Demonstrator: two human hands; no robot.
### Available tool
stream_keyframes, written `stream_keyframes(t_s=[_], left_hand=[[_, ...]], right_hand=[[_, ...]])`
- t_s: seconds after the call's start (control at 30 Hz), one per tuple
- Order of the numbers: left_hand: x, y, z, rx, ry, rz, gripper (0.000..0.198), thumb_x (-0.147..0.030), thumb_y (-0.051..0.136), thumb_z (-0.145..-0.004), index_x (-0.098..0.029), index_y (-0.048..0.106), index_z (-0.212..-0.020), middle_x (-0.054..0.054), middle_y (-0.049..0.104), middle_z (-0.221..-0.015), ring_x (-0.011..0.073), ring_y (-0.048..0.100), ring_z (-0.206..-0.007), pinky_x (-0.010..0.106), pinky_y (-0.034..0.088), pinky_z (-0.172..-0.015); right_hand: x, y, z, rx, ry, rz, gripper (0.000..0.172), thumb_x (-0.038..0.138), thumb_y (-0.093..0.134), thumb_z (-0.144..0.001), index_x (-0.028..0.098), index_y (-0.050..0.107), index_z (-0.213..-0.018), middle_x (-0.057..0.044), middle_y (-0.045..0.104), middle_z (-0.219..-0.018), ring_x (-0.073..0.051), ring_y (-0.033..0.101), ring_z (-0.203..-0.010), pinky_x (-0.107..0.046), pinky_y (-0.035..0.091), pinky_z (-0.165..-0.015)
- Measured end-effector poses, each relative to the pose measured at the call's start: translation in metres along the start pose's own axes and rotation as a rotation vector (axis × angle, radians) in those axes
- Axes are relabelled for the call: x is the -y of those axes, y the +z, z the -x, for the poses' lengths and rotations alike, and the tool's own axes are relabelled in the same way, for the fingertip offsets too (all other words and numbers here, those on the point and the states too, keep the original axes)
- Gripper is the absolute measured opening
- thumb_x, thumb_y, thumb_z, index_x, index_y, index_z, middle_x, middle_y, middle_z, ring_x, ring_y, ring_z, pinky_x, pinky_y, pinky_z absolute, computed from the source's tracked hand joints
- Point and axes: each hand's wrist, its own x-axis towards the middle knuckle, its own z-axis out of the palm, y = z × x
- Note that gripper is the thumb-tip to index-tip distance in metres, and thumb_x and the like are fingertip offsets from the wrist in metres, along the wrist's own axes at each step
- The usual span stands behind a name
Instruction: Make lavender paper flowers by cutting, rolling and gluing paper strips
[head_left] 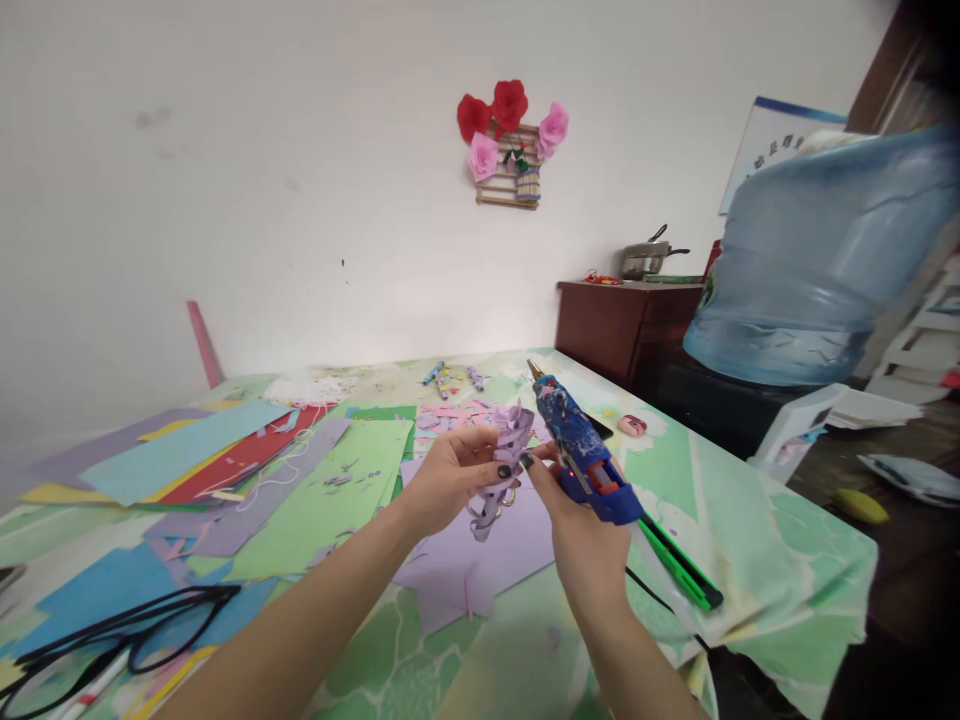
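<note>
Black-framed glasses (172, 601) lie at the near left of the worktop (780, 540), a red sheet (244, 450) and a green sheet (319, 505) beyond. The left hand (442, 480) pinches a curled lilac paper piece (513, 432) above a lilac sheet (517, 560); the right hand (586, 530), its thumb at the curl, grips a blue glue gun (568, 425), with a green cutter (679, 565) alongside

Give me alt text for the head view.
The left hand holds a curly purple paper piece, and the right hand a blue glue gun. Colored paper sheets lie across the green-patterned tablecloth; a large water jug stands at right.
</note>
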Motion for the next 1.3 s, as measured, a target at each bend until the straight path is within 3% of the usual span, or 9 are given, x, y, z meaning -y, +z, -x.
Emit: stream_keyframes(t_s=[0.17, 0.43, 0.53, 0.73, 0.87, 1.0, 1.1, 1.3], left_hand=[[-0.002, 0.004, -0.001, -0.047, -0.005, 0.02, 0.027, -0.019, 0.083, -0.061, -0.012, 0.07, -0.083, 0.005, 0.069, -0.074, 0.0138, 0.063, -0.067, 0.027, 0.052, -0.066], [-0.004, 0.004, 0.001, -0.04, -0.017, 0.032, 0.025, -0.019, 0.08, -0.064, -0.012, 0.069, -0.085, 0.006, 0.069, -0.078, 0.0158, 0.063, -0.071, 0.029, 0.05, -0.07], [-0.005, 0.004, 0.001, -0.054, -0.034, 0.086, 0.026, -0.017, 0.082, -0.061, -0.013, 0.068, -0.082, 0.005, 0.069, -0.076, 0.0152, 0.063, -0.069, 0.028, 0.049, -0.068], [-0.009, 0.001, 0.001, -0.023, -0.032, 0.129, 0.03, -0.017, 0.083, -0.057, -0.014, 0.065, -0.081, 0.002, 0.066, -0.069, 0.0155, 0.063, -0.064, 0.028, 0.047, -0.064], [-0.013, -0.004, 0.002, 0.067, 0.032, 0.129, 0.026, -0.019, 0.083, -0.059, -0.017, 0.065, -0.078, 0.002, 0.064, -0.069, 0.0158, 0.063, -0.069, 0.027, 0.046, -0.064], [-0.017, -0.006, 0.004, 0.113, 0.048, 0.078, 0.026, -0.023, 0.084, -0.059, -0.018, 0.065, -0.075, 0.001, 0.063, -0.072, 0.0159, 0.062, -0.07, 0.028, 0.046, -0.064], [-0.021, -0.005, 0.004, 0.11, 0.062, 0.075, 0.027, -0.024, 0.084, -0.058, -0.018, 0.064, -0.073, 0.001, 0.062, -0.073, 0.0149, 0.06, -0.07, 0.029, 0.046, -0.067], [-0.023, -0.005, 0.004, 0.135, 0.056, 0.071, 0.026, -0.027, 0.084, -0.059, -0.018, 0.063, -0.073, 0.002, 0.062, -0.073, 0.0161, 0.06, -0.071, 0.031, 0.047, -0.069]], right_hand=[[-0.005, 0.002, 0.0, -0.055, -0.033, 0.001, 0.022, 0.035, 0.07, -0.067, 0.018, 0.06, -0.074, 0.002, 0.058, -0.058, -0.013, 0.052, -0.051, -0.024, 0.041, -0.049], [-0.001, 0.001, 0.004, -0.004, -0.011, -0.055, 0.027, 0.039, 0.071, -0.068, 0.017, 0.064, -0.081, -0.002, 0.063, -0.066, -0.017, 0.058, -0.058, -0.028, 0.046, -0.053], [-0.003, -0.002, 0.006, 0.007, -0.026, -0.082, 0.022, 0.038, 0.07, -0.07, 0.017, 0.063, -0.074, 0.0, 0.061, -0.061, -0.017, 0.058, -0.059, -0.028, 0.046, -0.057], [-0.01, -0.022, 0.003, 0.115, -0.032, -0.003, 0.029, 0.046, 0.065, -0.075, 0.018, 0.056, -0.068, 0.001, 0.056, -0.055, -0.017, 0.056, -0.056, -0.031, 0.044, -0.061], [-0.011, -0.035, 0.006, 0.176, -0.033, 0.036, 0.032, 0.049, 0.065, -0.073, 0.019, 0.057, -0.066, -0.002, 0.06, -0.058, -0.019, 0.057, -0.059, -0.031, 0.042, -0.057], [-0.012, -0.047, 0.01, 0.239, -0.134, 0.092, 0.029, 0.046, 0.067, -0.071, 0.02, 0.059, -0.061, 0.001, 0.054, -0.049, -0.017, 0.051, -0.051, -0.03, 0.041, -0.053], [-0.013, -0.056, 0.011, 0.376, -0.2, 0.144, 0.021, 0.039, 0.066, -0.074, 0.02, 0.062, -0.066, 0.004, 0.048, -0.044, -0.014, 0.046, -0.044, -0.027, 0.038, -0.049], [-0.013, -0.062, 0.014, 0.457, -0.21, 0.183, 0.018, 0.035, 0.066, -0.073, 0.019, 0.059, -0.069, 0.001, 0.056, -0.059, -0.013, 0.045, -0.049, -0.025, 0.034, -0.046]])
